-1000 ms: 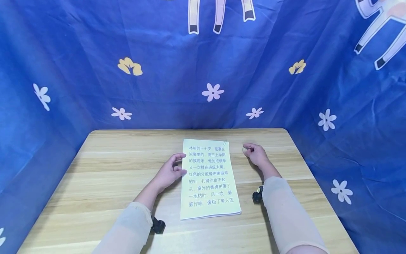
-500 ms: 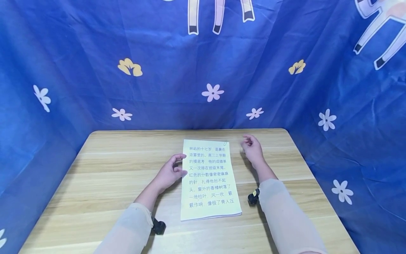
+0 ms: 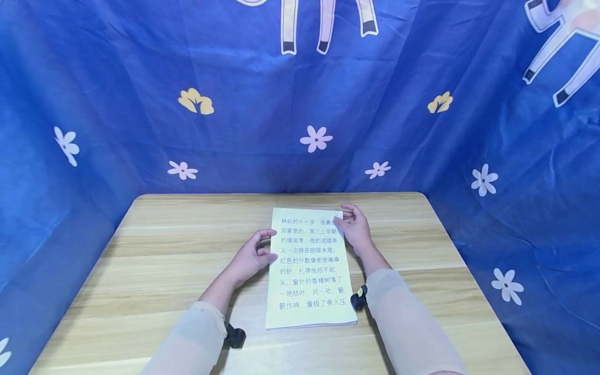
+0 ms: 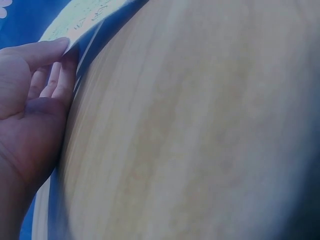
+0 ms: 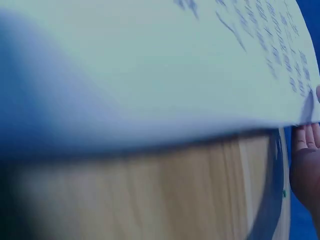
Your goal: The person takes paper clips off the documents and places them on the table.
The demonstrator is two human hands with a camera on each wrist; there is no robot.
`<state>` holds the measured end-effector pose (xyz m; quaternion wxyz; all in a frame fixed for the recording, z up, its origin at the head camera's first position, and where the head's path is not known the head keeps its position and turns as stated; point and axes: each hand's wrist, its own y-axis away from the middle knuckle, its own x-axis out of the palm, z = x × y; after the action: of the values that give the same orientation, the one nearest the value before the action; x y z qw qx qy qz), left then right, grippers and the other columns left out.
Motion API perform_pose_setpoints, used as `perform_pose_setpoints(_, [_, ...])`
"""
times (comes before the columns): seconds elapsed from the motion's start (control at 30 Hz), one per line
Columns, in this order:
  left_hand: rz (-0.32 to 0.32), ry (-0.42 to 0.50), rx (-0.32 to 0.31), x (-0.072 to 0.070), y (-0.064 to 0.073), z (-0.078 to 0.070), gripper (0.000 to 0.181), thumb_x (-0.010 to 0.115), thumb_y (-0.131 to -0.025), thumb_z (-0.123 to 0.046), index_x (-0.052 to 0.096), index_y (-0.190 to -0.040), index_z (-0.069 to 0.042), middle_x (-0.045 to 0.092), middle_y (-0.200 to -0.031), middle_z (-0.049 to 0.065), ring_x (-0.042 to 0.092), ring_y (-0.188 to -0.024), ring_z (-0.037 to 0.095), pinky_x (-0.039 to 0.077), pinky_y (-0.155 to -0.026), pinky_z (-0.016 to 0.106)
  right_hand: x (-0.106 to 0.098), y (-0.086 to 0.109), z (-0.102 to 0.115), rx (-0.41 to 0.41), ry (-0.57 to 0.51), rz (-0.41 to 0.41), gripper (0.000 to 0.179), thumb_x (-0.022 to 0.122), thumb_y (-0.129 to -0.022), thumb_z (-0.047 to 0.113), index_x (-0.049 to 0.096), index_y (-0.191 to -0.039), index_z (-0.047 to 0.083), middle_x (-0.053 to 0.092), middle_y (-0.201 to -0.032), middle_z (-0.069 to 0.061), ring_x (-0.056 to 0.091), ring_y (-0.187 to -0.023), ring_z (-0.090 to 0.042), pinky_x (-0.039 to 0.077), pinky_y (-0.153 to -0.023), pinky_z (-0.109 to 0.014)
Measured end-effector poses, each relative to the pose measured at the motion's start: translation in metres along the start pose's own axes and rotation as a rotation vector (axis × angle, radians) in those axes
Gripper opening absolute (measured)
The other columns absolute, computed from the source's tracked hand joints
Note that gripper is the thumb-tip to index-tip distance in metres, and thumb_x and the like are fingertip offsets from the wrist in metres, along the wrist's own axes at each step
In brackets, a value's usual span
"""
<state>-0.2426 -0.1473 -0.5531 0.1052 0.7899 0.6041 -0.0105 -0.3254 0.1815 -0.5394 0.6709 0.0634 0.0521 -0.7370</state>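
A stack of printed paper sheets [image 3: 307,281] lies on the table, lines of characters on its top page. My left hand [image 3: 248,260] pinches its left edge; in the left wrist view the thumb [image 4: 55,49] lies on the page with the fingers below. At the top right corner, my right hand [image 3: 356,229] holds the sheets, thumb on top. The right wrist view shows fingers [image 5: 310,135] under the paper. A paper clip [image 3: 336,214] sits at this corner beside the thumb. Whether a small loop is still between the right fingers is hidden.
The wooden table [image 3: 178,271] reaches out on both sides of the sheets. A blue curtain [image 3: 253,130] with flowers and animal legs hangs behind the table and along its sides. Black wrist cameras [image 3: 235,336] are strapped to both forearms.
My right hand, with a small wire loop in its fingers a second ago, has moved left from the bare table onto the sheets' top right corner. The left hand stays at the left edge.
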Motion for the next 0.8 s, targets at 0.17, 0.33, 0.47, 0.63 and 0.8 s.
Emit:
perform_pose_setpoints(0.17, [0.001,-0.003,-0.001,0.001,0.001,-0.002,0.074,0.075,-0.095,0.003,0.046,-0.159,-0.020,0.038,-0.172,0.015,0.068,-0.101,0.019,0.055,-0.070,0.021,0.009,0.002,0.001,-0.016,-0.057,-0.083,0.048,0.079,-0.096,0.005,0.065,-0.141,0.002,0.051,-0.098,0.006,0.049,-0.080,-0.006,0.046,-0.068,-0.014])
perform_pose_setpoints(0.33, [0.001,-0.006,0.000,0.000,0.001,-0.002,0.074,0.074,-0.095,0.003,0.046,-0.160,-0.019,0.038,-0.171,0.015,0.069,-0.102,0.019,0.057,-0.075,0.021,0.013,0.006,0.006,-0.061,-0.024,-0.141,0.040,0.078,-0.095,0.003,0.069,-0.134,0.000,0.055,-0.096,0.004,0.054,-0.085,-0.010,0.049,-0.071,-0.013])
perform_pose_setpoints(0.47, [0.000,0.001,-0.002,0.000,0.001,-0.002,0.074,0.074,-0.095,0.004,0.046,-0.160,-0.019,0.039,-0.171,0.015,0.069,-0.101,0.019,0.056,-0.075,0.021,0.014,0.008,0.011,-0.058,0.008,-0.151,0.038,0.078,-0.095,0.005,0.071,-0.132,0.002,0.056,-0.099,0.003,0.056,-0.090,-0.013,0.050,-0.072,-0.014])
perform_pose_setpoints(0.63, [0.006,0.002,0.001,0.000,0.001,-0.003,0.074,0.074,-0.096,0.003,0.045,-0.160,-0.019,0.037,-0.172,0.014,0.070,-0.103,0.019,0.057,-0.078,0.021,0.013,0.009,0.014,-0.055,0.057,-0.154,0.036,0.076,-0.097,0.010,0.072,-0.132,0.004,0.056,-0.103,0.003,0.055,-0.094,-0.014,0.050,-0.075,-0.014])
perform_pose_setpoints(0.8, [0.006,0.004,-0.002,0.001,0.002,-0.003,0.073,0.073,-0.096,0.003,0.046,-0.160,-0.020,0.038,-0.171,0.014,0.069,-0.104,0.019,0.056,-0.077,0.021,0.012,0.009,0.013,-0.084,0.070,-0.191,0.033,0.076,-0.097,0.009,0.073,-0.130,0.003,0.064,-0.105,-0.002,0.059,-0.093,-0.013,0.052,-0.076,-0.014])
